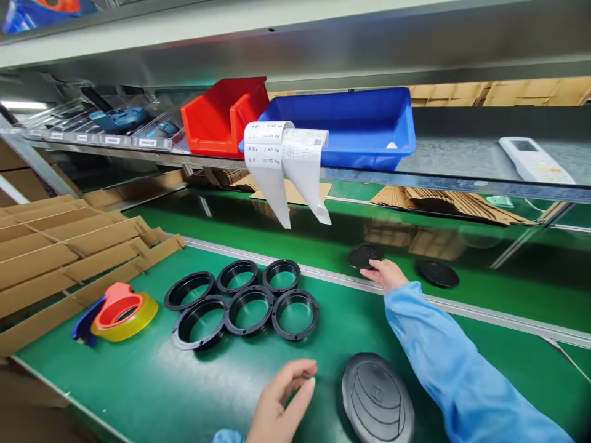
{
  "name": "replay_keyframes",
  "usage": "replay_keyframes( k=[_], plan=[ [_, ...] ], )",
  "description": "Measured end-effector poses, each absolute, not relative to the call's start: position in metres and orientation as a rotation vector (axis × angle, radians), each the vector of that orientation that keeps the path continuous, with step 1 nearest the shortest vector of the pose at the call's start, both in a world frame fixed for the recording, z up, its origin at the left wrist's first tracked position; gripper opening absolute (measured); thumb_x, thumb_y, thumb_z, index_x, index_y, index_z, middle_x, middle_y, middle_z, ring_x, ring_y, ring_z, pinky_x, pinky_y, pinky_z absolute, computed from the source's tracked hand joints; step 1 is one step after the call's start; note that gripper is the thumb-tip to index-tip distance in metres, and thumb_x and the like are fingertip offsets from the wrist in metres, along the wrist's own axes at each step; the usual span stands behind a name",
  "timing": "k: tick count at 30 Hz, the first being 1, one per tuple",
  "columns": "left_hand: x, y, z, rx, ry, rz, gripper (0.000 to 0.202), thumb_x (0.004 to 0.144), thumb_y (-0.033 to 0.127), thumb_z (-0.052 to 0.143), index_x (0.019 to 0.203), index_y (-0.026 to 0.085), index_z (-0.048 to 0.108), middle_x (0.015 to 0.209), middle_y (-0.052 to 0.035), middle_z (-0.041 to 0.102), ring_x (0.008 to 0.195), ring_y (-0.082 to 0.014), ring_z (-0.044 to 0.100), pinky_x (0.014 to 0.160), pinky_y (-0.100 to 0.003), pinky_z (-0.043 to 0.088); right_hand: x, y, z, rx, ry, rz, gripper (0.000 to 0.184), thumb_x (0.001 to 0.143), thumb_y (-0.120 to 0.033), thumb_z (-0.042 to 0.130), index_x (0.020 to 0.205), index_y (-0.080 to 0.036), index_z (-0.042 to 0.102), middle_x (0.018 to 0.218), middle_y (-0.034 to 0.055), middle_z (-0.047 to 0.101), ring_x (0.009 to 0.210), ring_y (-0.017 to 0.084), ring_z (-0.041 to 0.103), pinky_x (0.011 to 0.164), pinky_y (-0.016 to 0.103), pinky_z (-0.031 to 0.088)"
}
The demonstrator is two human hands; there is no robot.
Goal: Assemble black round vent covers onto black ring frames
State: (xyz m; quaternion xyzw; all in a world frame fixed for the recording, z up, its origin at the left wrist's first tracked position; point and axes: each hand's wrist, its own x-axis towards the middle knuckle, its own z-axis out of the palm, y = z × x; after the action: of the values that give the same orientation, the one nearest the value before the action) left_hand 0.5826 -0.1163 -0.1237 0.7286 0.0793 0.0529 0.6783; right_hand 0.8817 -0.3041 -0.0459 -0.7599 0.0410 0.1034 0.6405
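My right hand, in a light blue sleeve, reaches out to the green conveyor belt and its fingers touch a black round cover lying there. A second black cover lies further right on the belt. My left hand hovers low over the green mat, fingers loosely curled, holding nothing. Just right of it lies a larger black ribbed cover. Several black plastic rings sit in two rows on the mat ahead of my left hand.
A tape dispenser with yellowish tape lies at the left, beside flattened cardboard dividers. On the shelf above stand a red bin, a blue tray with paper slips hanging down, and a white remote.
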Motion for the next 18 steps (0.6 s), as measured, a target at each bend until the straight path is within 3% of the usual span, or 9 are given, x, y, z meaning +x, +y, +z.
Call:
replay_keyframes(
  k=[3,5,7,11,14,16,18],
  plan=[
    [0.591,-0.108,-0.104,1.273,0.246,0.062,0.039,0.086,0.045,0.073,0.123,0.031,0.068,0.127,-0.0085,0.067,0.125,-0.0281,0.057,0.109,-0.039,0.044,0.81,-0.297,-0.044,-1.527,-0.047,0.445,0.012,0.1,-0.021,0.061,0.105,-0.011,0.064,0.105,0.0088,0.07,0.09,0.017,0.07,0.088,0.031,0.061],
    [0.596,-0.11,-0.094,0.928,0.168,0.031,0.056,0.086,0.05,0.072,0.138,0.033,0.057,0.146,-0.0078,0.055,0.14,-0.0311,0.043,0.115,-0.045,0.037,0.748,-0.295,-0.044,-1.285,-0.184,0.651,0.022,0.095,-0.03,0.071,0.109,-0.014,0.065,0.108,0.0078,0.07,0.096,0.019,0.07,0.09,0.031,0.061],
    [0.598,-0.114,-0.087,0.626,0.097,0.009,0.068,0.086,0.058,0.069,0.145,0.033,0.05,0.151,-0.0081,0.05,0.145,-0.033,0.036,0.118,-0.05,0.033,0.691,-0.294,-0.045,-1.085,-0.242,0.86,0.03,0.092,-0.038,0.076,0.109,-0.016,0.065,0.112,0.007,0.069,0.102,0.019,0.068,0.092,0.03,0.06],
    [0.586,-0.117,-0.081,0.386,0.151,0.043,0.072,0.086,0.059,0.068,0.148,0.029,0.046,0.141,-0.0093,0.059,0.139,-0.0337,0.044,0.118,-0.052,0.032,0.637,-0.292,-0.056,-1.092,-0.309,1.111,0.04,0.094,-0.054,0.069,0.102,-0.016,0.064,0.103,0.0086,0.07,0.094,0.02,0.07,0.076,0.027,0.062],
    [0.569,-0.114,-0.077,0.389,0.215,0.055,0.069,0.087,0.056,0.07,0.145,0.025,0.049,0.136,-0.0111,0.062,0.133,-0.0342,0.051,0.116,-0.053,0.035,0.64,-0.295,-0.066,-1.464,-0.474,0.769,0.048,0.095,-0.065,0.059,0.09,-0.017,0.061,0.087,0.0077,0.067,0.078,0.02,0.067,0.063,0.029,0.06],
    [0.56,-0.113,-0.074,0.409,0.249,0.043,0.063,0.089,0.052,0.069,0.141,0.02,0.053,0.133,-0.0128,0.064,0.129,-0.0339,0.054,0.115,-0.051,0.036,0.646,-0.298,-0.068,-1.704,-0.636,0.32,0.041,0.098,-0.059,0.056,0.094,-0.02,0.063,0.098,0.009,0.066,0.088,0.023,0.065,0.076,0.036,0.06],
    [0.554,-0.114,-0.073,0.408,0.268,0.018,0.059,0.092,0.052,0.065,0.138,0.017,0.056,0.13,-0.0143,0.066,0.127,-0.0338,0.056,0.114,-0.051,0.038,0.646,-0.301,-0.068,-1.825,-0.864,-0.002,0.029,0.104,-0.048,0.051,0.112,-0.025,0.067,0.121,0.0098,0.06,0.11,0.026,0.059,0.095,0.043,0.054]
  ],
)
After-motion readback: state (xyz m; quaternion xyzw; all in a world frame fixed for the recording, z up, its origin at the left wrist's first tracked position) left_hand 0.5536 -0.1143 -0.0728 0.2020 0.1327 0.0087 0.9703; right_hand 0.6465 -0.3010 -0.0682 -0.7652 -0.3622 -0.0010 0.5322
